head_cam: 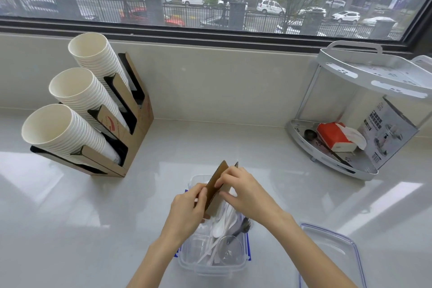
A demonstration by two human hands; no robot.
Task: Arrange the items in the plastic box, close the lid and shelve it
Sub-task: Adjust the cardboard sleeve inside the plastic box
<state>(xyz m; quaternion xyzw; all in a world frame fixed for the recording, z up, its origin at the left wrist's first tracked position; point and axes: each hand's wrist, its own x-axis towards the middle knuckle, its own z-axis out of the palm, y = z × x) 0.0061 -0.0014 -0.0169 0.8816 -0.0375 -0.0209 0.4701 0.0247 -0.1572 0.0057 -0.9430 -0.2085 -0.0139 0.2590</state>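
The clear plastic box (211, 262) sat open on the counter (70, 217), its lid (332, 255) lying just to the right. Above the box, the left hand (187, 208) and right hand (245, 194) both pinched brown cardboard sleeves (216, 187). To do it well, they should probably go in flat beside the white spoons (222, 224), so the lid can shut.

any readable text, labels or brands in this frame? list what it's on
None legible.
Grey carton on the white corner rack: dark heading and small lines, too blurred to read.
Cardboard cup holder: red logo and side lettering, unreadable.
Brown card sleeves held in both hands: no print readable.
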